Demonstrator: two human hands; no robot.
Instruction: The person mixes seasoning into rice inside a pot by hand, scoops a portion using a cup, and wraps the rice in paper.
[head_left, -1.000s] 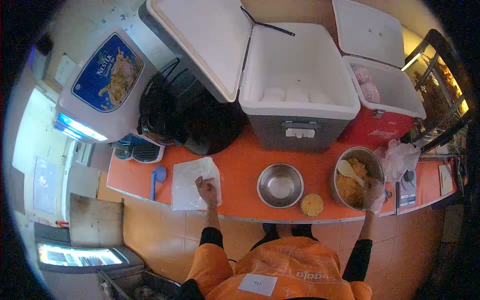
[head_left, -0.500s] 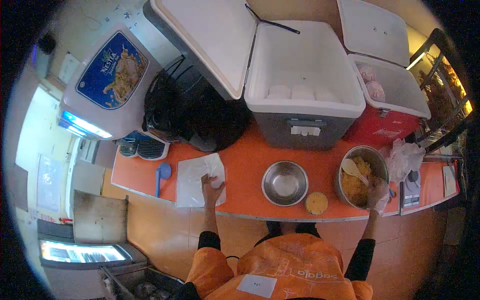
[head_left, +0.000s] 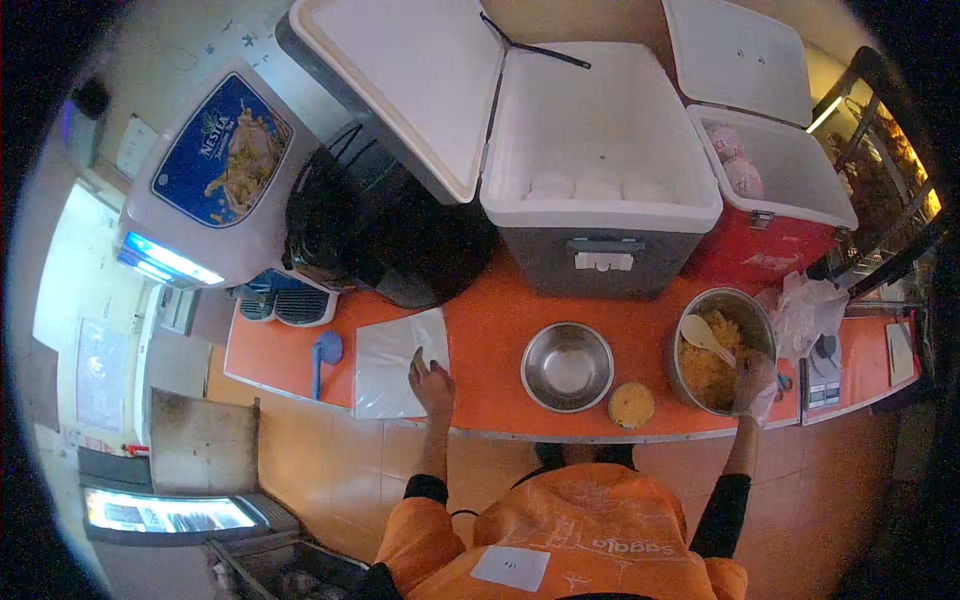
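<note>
My left hand (head_left: 432, 385) rests bare over a stack of thin white sheets (head_left: 385, 370), fingers spread and nothing held. In a clear plastic glove, my right hand (head_left: 757, 388) reaches over the near right rim of a metal pot (head_left: 676, 370). Its fingers curl down at the yellowish rice (head_left: 705, 376), and what they grip is hidden. A white serving spoon (head_left: 704, 336) lies on the rice, its handle running toward that hand. Left of the pot stand a small round container of yellow rice (head_left: 632, 405) and a steel bowl (head_left: 567, 366).
A blue ladle-like scoop (head_left: 322, 358) lies left of the sheets. Along the back stand a drink dispenser (head_left: 225, 150), an open grey cooler (head_left: 600, 225) and an open red cooler (head_left: 765, 240) holding wrapped items. Crumpled plastic (head_left: 810, 312) and a scale (head_left: 824, 375) sit at right.
My left hand has shifted slightly right and toward me, its fingers opening from a curled pinch. My right hand stays at the pot's rim.
</note>
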